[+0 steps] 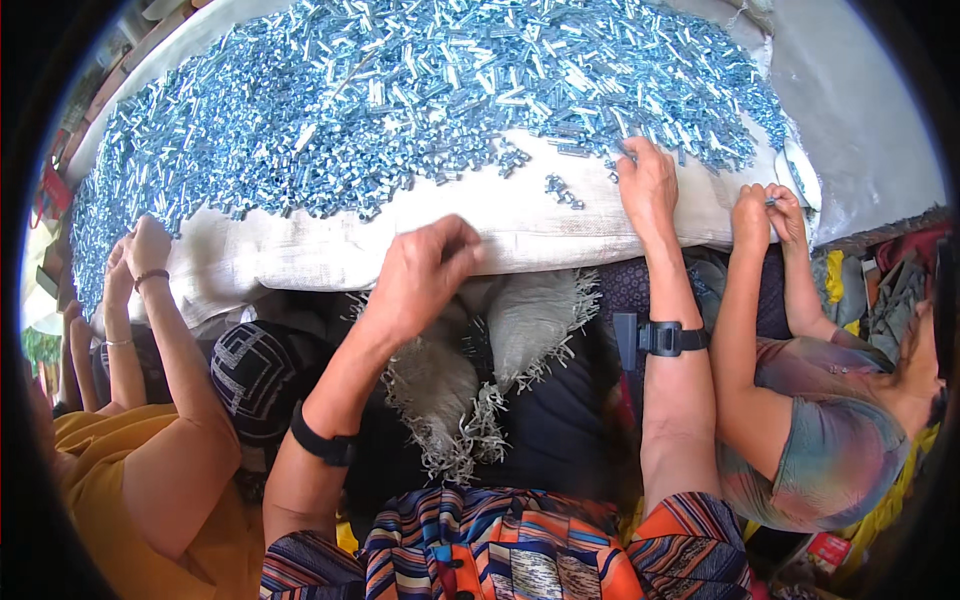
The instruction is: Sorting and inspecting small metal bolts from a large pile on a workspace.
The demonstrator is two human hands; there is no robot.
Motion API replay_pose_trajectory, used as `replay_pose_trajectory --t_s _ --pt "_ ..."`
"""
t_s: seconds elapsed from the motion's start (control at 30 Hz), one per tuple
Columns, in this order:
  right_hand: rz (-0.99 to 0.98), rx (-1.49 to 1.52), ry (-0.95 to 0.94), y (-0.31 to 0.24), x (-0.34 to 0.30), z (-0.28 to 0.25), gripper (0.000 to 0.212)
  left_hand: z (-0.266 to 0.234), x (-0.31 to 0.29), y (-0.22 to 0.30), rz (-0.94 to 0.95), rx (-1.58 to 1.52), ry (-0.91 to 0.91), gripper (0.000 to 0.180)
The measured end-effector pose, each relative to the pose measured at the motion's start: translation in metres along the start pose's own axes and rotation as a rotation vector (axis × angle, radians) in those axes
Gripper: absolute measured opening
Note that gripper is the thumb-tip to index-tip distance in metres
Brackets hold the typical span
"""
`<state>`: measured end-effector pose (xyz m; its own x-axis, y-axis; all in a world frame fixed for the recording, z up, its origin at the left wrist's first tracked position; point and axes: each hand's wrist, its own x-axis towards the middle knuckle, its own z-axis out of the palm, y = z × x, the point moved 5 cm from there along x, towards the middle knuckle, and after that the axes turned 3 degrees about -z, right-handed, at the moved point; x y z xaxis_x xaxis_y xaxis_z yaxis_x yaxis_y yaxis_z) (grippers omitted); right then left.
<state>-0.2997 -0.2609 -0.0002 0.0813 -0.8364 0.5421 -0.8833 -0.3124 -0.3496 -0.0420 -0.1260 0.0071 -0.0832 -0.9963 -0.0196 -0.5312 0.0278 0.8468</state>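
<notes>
A wide heap of small shiny silver-blue metal tubes point(420, 110), short pieces and longer ones, covers the pale woven cloth point(330, 240). My right hand point(650, 190) reaches to the heap's near edge, its fingertips pinched around a metal tube point(626, 152). Over the cloth's near edge hovers my left hand point(425, 275), with bent fingers smeared by motion; whatever it may hold cannot be made out. Between my hands, a few short tubes point(563, 191) lie apart from the heap. Black bands circle both my wrists.
To my left sits a person in a mustard top point(170, 490), hands at the heap's edge. On my right, another person's hands point(770, 210) hold a small piece. Frayed sacking point(430, 400) hangs over my lap. A dark patterned cap point(255, 375) shows at left.
</notes>
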Motion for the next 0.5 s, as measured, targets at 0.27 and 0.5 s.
replay_pose_trajectory --t_s 0.27,0.5 --pt "-0.03 0.072 -0.05 -0.022 -0.001 0.008 0.013 0.014 0.073 0.012 0.231 0.426 0.29 0.015" --pt "0.147 0.525 -0.026 -0.043 -0.029 -0.008 0.01 0.031 0.096 0.013 0.114 0.637 0.288 0.028"
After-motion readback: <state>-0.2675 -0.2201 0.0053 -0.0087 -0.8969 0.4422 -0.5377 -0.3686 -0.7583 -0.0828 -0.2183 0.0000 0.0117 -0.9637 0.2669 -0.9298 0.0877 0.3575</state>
